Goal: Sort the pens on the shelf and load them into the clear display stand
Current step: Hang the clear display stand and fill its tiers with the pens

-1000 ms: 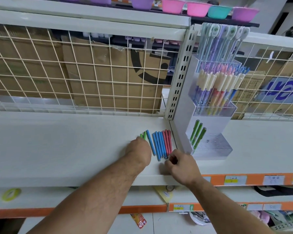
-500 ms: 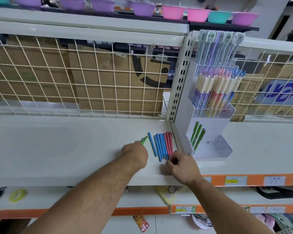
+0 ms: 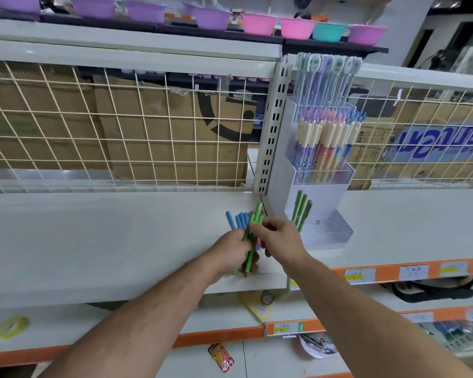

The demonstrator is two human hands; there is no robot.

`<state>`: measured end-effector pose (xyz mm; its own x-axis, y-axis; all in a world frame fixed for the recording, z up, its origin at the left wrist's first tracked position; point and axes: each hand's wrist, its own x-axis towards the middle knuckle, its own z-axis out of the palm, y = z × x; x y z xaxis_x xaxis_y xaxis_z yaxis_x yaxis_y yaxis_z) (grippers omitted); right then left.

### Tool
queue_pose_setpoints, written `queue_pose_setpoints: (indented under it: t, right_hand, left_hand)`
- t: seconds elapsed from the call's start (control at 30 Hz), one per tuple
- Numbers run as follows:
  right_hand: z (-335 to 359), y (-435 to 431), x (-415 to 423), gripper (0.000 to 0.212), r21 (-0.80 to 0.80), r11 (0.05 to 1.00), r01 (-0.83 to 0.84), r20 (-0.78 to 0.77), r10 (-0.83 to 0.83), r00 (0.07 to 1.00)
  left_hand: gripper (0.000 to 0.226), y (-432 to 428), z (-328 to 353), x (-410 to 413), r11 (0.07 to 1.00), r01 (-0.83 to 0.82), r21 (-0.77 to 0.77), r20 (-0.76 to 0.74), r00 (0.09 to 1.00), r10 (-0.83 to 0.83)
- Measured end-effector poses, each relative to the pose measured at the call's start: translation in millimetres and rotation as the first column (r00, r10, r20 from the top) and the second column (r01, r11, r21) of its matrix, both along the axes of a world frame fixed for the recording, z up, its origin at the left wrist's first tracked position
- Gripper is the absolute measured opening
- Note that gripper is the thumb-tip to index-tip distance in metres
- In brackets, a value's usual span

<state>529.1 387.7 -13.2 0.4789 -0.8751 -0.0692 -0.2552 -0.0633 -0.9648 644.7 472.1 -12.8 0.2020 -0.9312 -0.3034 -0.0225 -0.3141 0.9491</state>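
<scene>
White shelf (image 3: 93,241) across the middle; clear stand (image 3: 325,233) at 3 o'clock from the hands, three green pens (image 3: 301,208) in its lowest tier. Left hand (image 3: 227,252) clenched round a bunch of green pens (image 3: 257,212), right hand (image 3: 280,236) pinching its upper part; blue pens (image 3: 230,221) flat at 11 o'clock.

Both forearms are extended forward. Green pens (image 3: 255,218) are gripped in the left hand (image 3: 230,251) and pinched by the right hand (image 3: 280,236).

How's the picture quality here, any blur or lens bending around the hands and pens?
Head view: wide-angle lens bows the shelf and wire grid; green pens in the left hand are slightly motion-smeared; light is even, little glare on the clear display stand.
</scene>
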Motion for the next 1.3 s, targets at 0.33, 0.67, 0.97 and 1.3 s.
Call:
queue_pose_setpoints:
  t: [0.33, 0.67, 0.97, 1.3]
  right_hand:
    - [21, -12, -24, 0.018, 0.018, 0.997, -0.081, 0.017, 0.08, 0.997]
    - [24, -31, -59, 0.03, -0.064, 0.986, -0.155, -0.111, 0.147, 0.983]
    - [26, -69, -104, 0.032, -0.061, 0.971, -0.232, -0.088, 0.227, 0.97]
    - [58, -119, -135, 0.006, -0.046, 0.955, -0.295, -0.091, 0.29, 0.953]
  left_hand:
    - [0.025, -9, 4, -21, 0.996, -0.015, -0.09, -0.084, 0.996, 0.008]
    - [0.026, -31, -1, -62, 0.986, -0.108, -0.129, -0.06, 0.993, 0.101]
    - [0.017, -54, -12, -103, 0.942, -0.31, -0.129, -0.015, 0.95, 0.311]
    - [0.015, -70, -22, -106, 0.803, -0.581, -0.133, -0.038, 0.813, 0.581]
